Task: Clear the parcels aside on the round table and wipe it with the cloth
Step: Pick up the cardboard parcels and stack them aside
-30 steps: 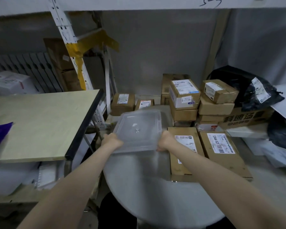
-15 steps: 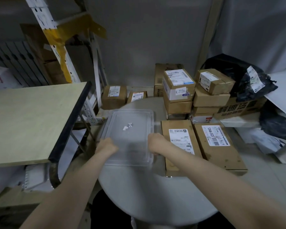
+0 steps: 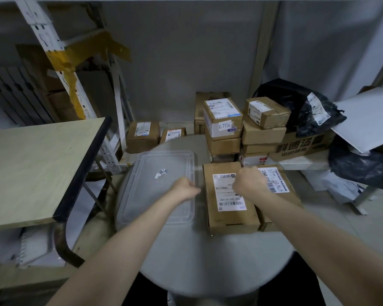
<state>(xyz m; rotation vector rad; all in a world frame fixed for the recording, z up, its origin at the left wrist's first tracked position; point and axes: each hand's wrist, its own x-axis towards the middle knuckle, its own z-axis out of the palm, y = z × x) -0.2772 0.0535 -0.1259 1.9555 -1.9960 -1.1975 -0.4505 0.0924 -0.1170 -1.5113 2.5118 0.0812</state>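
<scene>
Round table (image 3: 208,261) | clear tray (image 3: 150,195) now flat at left | left hand (image 3: 185,189) moved to its right rim, curled, grip I cannot tell | right hand (image 3: 249,184) fisted empty over flat parcel (image 3: 229,218)

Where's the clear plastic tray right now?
Head view: the clear rectangular plastic tray lies on the round grey table's left side, beside the flat brown cardboard parcel, the left hand at its right edge.

A clear plastic tray (image 3: 155,195) lies flat on the left of the round grey surface (image 3: 208,261). Just beside it lies a flat cardboard parcel (image 3: 230,219), label up. A second flat parcel (image 3: 282,184) adjoins it on the right.
</scene>
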